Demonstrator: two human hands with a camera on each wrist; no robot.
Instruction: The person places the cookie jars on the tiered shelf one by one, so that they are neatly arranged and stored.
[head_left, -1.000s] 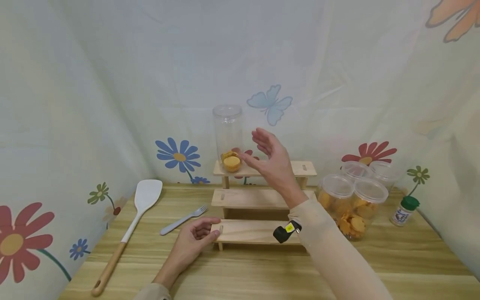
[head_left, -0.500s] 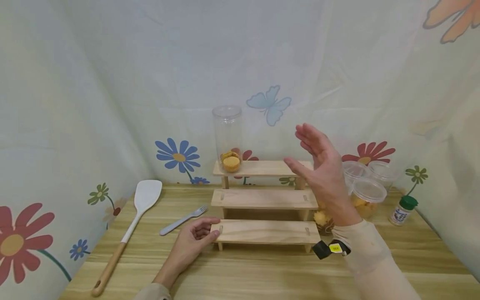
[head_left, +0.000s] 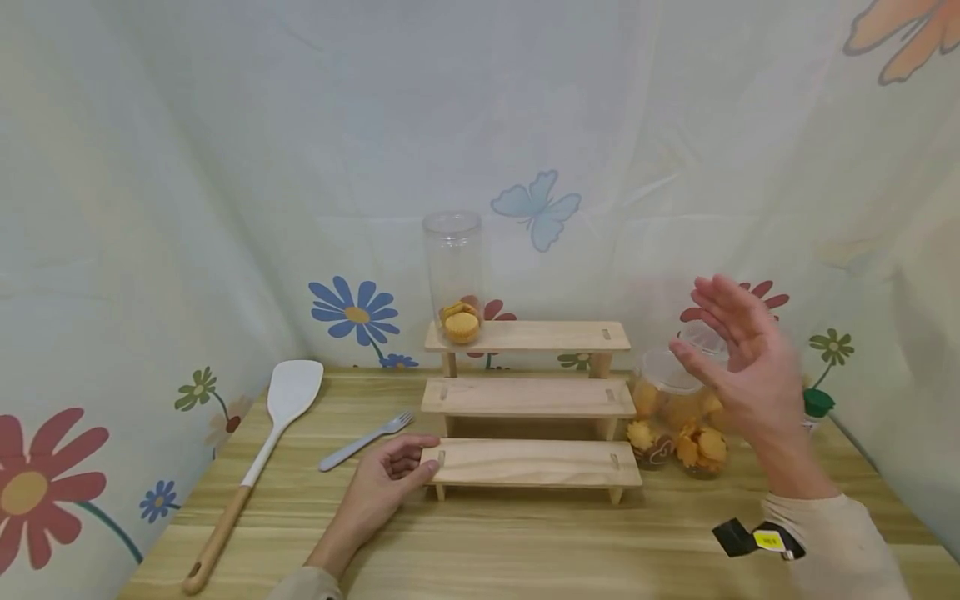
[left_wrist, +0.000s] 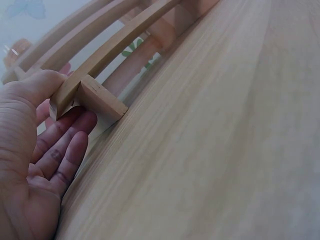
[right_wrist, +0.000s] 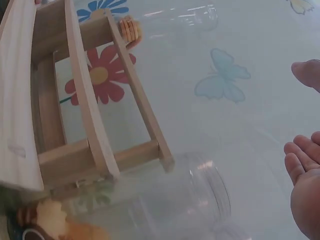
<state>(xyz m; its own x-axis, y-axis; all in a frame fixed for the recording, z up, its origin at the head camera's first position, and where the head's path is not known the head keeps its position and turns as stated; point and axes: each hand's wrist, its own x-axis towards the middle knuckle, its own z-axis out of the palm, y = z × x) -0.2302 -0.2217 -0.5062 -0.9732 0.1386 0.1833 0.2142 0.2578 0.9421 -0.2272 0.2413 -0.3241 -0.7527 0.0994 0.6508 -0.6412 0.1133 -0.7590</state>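
My left hand (head_left: 386, 483) is at the left end of the lowest board of a three-step wooden shelf (head_left: 528, 461). In the left wrist view the thumb lies on the board's end, with the fingers curled around and below it. My right hand (head_left: 750, 375) is raised, with nothing in it, in front of several clear lidded jars (head_left: 701, 450) of cookies, hiding part of them. Its thumb and fingers stand apart. On the left of the top step stands a tall clear jar (head_left: 453, 267) with a few yellow cookies (head_left: 461, 325) at its bottom.
Left of the shelf lie a light-coloured fork (head_left: 367, 440) and a white spatula (head_left: 292, 396) with a wooden handle. A green-capped shaker (head_left: 817, 404) is partly hidden behind my right hand. A flower-printed curtain (head_left: 360, 150) hangs behind the table.
My right hand has moved away from the tall jar on the top step, rightward to in front of the other jars. The left hand and the shelf have stayed in place.
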